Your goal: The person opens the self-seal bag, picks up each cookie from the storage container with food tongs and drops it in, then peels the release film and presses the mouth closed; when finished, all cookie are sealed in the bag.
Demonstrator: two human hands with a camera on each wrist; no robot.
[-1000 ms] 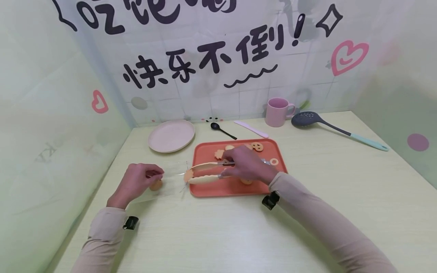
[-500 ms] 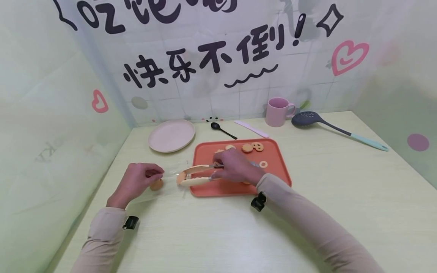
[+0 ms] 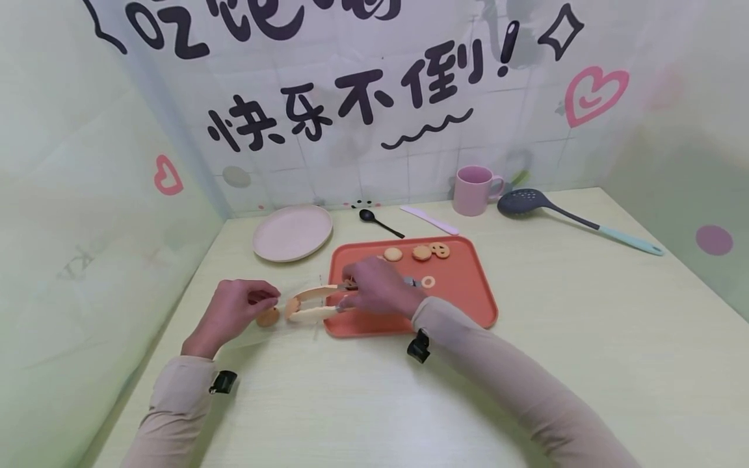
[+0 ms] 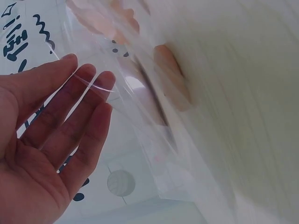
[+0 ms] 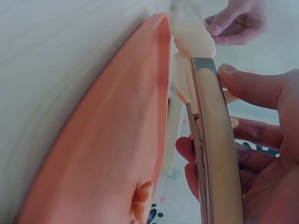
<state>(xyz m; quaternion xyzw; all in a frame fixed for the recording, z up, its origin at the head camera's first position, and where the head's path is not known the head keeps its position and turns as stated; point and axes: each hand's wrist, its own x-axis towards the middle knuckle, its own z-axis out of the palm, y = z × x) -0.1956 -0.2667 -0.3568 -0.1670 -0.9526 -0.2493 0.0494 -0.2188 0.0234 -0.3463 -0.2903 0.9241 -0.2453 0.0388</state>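
My left hand (image 3: 236, 313) pinches the edge of a clear plastic bag (image 4: 135, 102) between thumb and fingers; a round cookie (image 3: 268, 316) lies inside it beside the fingertips. My right hand (image 3: 377, 286) grips metal-handled tongs (image 5: 217, 135) with cream tips. Between those tips, a cookie (image 3: 292, 307) is held within the bag's outline, right of the first cookie. Below the right arm and tongs lies the red tray (image 3: 462, 305), bearing several cookies, among them a round one (image 3: 393, 254) and a small ring (image 3: 428, 282).
Behind the tray are a pink plate (image 3: 292, 234), a black spoon (image 3: 380, 223), a pink knife (image 3: 430, 220) and a pink mug (image 3: 471, 192). A dark slotted ladle (image 3: 526, 202) with a mint handle lies at the back right.
My right hand has moved left with the tongs and the cookie, farther over the bag. The left hand has stayed in place, and more cookies on the tray are uncovered.
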